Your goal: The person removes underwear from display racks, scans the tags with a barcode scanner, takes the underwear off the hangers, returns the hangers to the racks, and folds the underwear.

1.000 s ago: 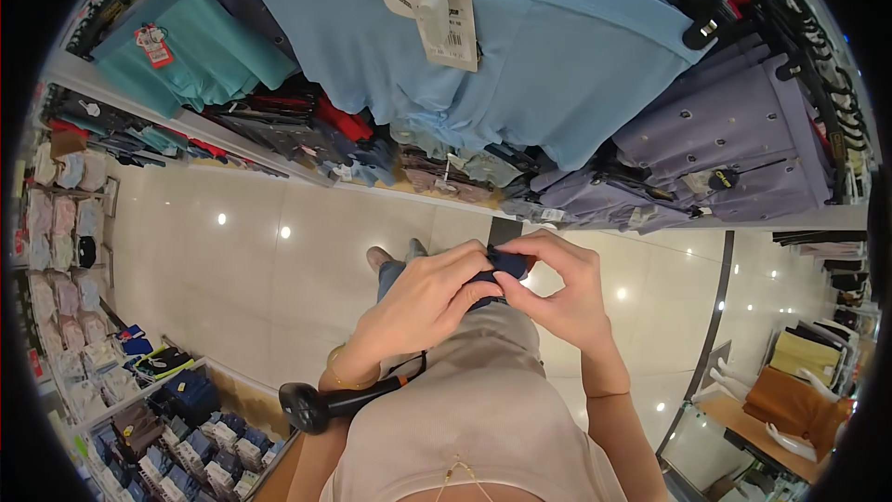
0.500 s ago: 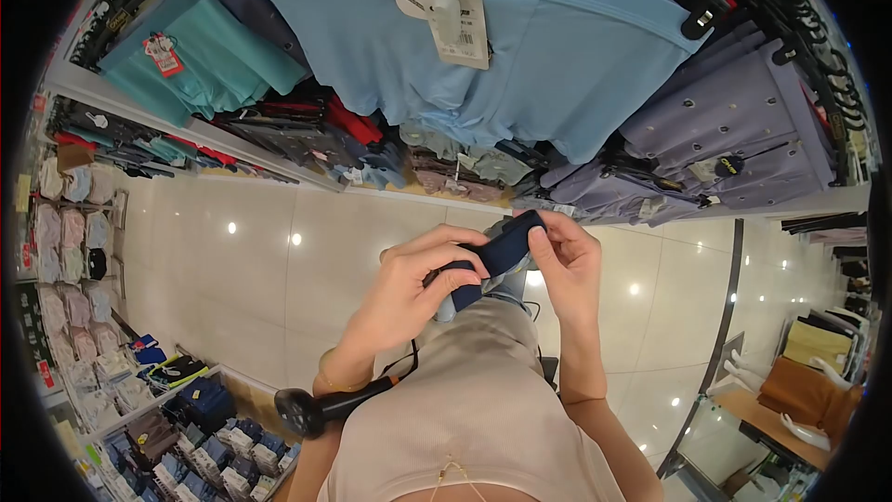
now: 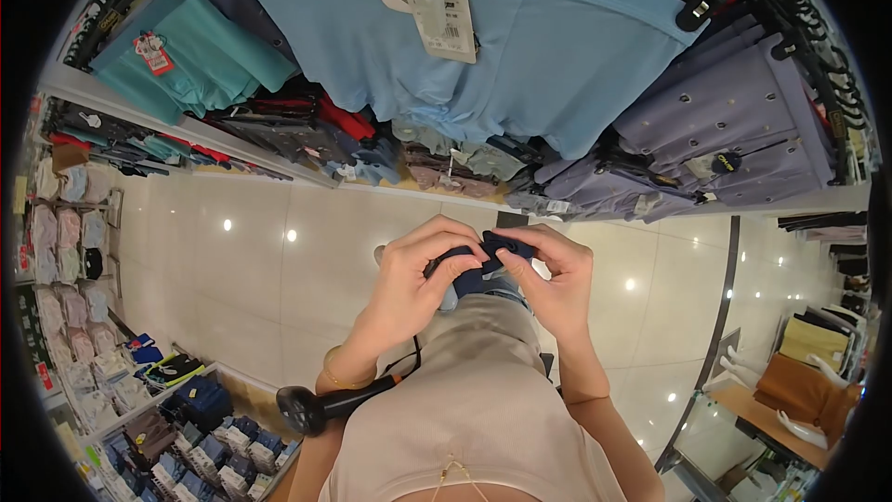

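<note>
In front of my waist both hands hold a small folded garment with a dark navy band [image 3: 472, 268]. My left hand [image 3: 413, 274] pinches its left end between thumb and bent fingers. My right hand [image 3: 548, 274] grips the right end, where the band is rolled over, thumb on the near side. The two hands are close together, and the fingers hide much of the cloth. Under my left forearm lies a black object with a round end [image 3: 302, 411]; I cannot tell what it is.
Light blue shorts [image 3: 483, 46] hang from clips on the rack ahead, flanked by teal shorts [image 3: 200, 56] and purple patterned garments [image 3: 725, 121]. Packed goods fill a bin [image 3: 204, 455] at lower left. A wooden display table [image 3: 734, 402] stands at lower right over the tiled floor [image 3: 232, 288].
My right hand has moved left and slightly down, closer to my left hand. The navy band, stretched out before, is now rolled or folded over between them.
</note>
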A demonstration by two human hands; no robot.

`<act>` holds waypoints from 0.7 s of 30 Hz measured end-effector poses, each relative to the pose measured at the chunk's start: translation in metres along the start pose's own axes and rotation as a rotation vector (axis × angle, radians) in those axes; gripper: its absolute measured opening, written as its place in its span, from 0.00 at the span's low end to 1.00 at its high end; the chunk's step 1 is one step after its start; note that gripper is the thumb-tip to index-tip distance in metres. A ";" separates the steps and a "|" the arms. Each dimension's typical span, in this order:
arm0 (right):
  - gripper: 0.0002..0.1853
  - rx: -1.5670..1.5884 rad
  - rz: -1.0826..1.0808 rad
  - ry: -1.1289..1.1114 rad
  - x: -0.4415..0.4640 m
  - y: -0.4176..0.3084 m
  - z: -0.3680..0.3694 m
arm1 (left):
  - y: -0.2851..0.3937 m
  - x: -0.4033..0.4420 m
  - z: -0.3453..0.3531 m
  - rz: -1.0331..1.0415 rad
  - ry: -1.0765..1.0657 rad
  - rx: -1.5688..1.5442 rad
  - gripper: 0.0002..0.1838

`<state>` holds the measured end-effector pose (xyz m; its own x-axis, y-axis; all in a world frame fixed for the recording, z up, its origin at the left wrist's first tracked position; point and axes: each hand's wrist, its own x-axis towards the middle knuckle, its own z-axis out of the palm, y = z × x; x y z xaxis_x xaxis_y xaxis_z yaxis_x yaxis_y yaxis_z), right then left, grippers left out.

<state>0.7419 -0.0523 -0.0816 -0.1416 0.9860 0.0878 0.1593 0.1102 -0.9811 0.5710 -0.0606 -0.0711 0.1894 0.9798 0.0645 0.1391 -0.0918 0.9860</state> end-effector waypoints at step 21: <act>0.09 -0.030 0.101 0.045 -0.008 0.001 -0.009 | 0.015 0.002 0.019 0.026 -0.308 0.285 0.06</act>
<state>0.7518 -0.0591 -0.0819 -0.0793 0.9968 -0.0028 0.1996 0.0131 -0.9798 0.5915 -0.0635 -0.0592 0.4721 0.8815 -0.0031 0.3855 -0.2033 0.9000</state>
